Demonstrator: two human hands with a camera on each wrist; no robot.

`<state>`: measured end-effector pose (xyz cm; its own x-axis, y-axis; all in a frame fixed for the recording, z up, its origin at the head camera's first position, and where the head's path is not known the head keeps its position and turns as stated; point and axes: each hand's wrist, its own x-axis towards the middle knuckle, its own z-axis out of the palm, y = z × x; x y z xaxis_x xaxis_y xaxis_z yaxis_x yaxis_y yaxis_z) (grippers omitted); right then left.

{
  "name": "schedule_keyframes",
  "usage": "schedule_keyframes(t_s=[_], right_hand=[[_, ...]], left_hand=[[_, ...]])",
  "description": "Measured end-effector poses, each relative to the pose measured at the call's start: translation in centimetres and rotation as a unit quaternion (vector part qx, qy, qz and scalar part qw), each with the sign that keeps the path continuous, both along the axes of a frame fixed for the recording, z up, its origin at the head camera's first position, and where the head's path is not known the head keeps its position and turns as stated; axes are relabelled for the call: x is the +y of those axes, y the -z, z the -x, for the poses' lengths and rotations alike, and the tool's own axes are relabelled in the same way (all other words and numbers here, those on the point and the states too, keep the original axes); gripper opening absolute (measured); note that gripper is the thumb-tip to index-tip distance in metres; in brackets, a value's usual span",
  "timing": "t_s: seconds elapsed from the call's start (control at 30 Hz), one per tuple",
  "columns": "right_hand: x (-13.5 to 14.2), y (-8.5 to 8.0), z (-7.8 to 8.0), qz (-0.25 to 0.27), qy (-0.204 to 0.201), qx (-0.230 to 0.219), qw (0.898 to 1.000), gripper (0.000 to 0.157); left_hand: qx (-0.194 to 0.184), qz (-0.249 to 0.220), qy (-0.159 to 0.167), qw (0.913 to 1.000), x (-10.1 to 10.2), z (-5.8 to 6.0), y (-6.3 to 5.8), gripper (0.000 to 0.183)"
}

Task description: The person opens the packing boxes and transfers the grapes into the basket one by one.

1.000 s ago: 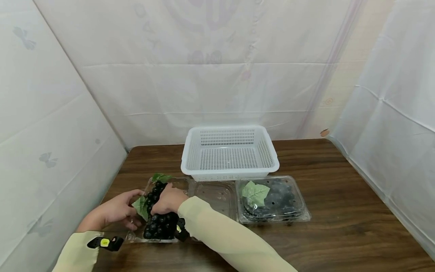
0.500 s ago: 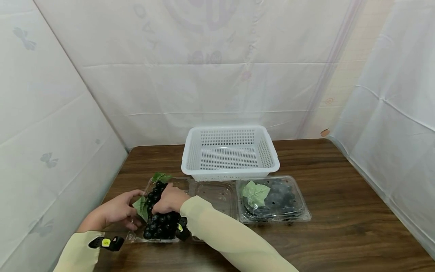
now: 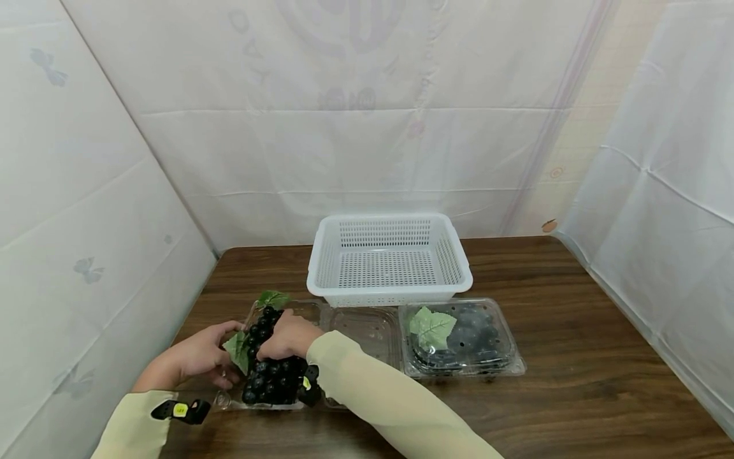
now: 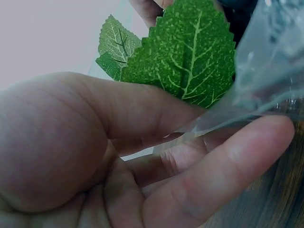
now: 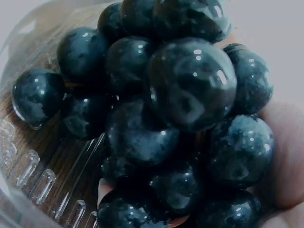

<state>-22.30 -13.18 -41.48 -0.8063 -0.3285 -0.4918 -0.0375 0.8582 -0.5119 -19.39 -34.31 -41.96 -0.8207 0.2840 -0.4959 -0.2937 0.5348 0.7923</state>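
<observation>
A bunch of dark grapes (image 3: 275, 382) with green leaves lies in one half of an open clear plastic clamshell (image 3: 312, 310) at the left. From above, my right hand (image 3: 289, 336) grips the bunch; in the right wrist view the glossy grapes (image 5: 190, 85) fill the middle, and part of the hand shows at the right edge. My left hand (image 3: 197, 356) is at the clamshell's left side. Close up, its thumb and fingers pinch the thin plastic edge (image 4: 213, 116), just below a serrated green leaf (image 4: 190, 52).
The clamshell's other half (image 3: 367, 331) lies open to the right. Beside it stands a closed clamshell (image 3: 510, 363) of dark grapes with a pale green leaf (image 3: 432, 326). A white perforated basket (image 3: 390, 290) stands behind on the wooden table (image 3: 573, 357), with white sheeting around.
Both hands keep nearly the same place and hold. My right wrist has shifted very slightly to the right; the grapes and clamshells look the same.
</observation>
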Motion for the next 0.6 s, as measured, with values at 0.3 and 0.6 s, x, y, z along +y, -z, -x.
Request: schedule_keyframes(t_s=[0.3, 0.6], right_hand=[[0.16, -0.09, 0.13, 0.017, 0.0, -0.008, 1.0, 0.103], [0.43, -0.11, 0.24, 0.033, -0.006, -0.01, 0.999, 0.105]], left_hand=[[0.006, 0.005, 0.0, 1.0, 0.09, -0.06, -0.08, 0.078], [0.011, 0.002, 0.011, 0.9999, 0.05, -0.05, -0.12, 0.079]])
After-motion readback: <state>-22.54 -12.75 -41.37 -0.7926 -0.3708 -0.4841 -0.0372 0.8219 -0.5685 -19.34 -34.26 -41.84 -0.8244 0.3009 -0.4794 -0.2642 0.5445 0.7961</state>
